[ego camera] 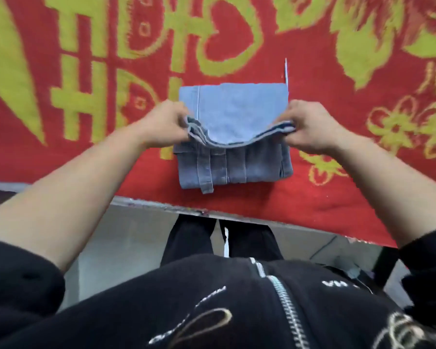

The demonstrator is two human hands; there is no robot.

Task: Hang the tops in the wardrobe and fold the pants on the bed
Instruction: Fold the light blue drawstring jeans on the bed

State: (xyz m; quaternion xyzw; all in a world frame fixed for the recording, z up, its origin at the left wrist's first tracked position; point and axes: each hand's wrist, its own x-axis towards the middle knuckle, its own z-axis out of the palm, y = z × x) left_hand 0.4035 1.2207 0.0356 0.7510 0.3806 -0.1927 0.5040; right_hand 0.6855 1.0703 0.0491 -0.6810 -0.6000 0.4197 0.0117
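Observation:
A pair of blue denim pants (233, 114) lies folded into a small block on the bed, near its front edge. My left hand (165, 125) pinches the left corner of the upper folded layers. My right hand (310, 125) pinches the right corner. Between both hands the upper part is lifted and sags in the middle, over the lower part with the waistband and belt loops (207, 172), which lies flat on the bed.
The bed is covered by a red blanket (337, 102) with large yellow-green characters and flowers. Its front edge (161, 206) runs just below the pants. My black zipped jacket and dark trousers fill the bottom of the view, over a pale floor.

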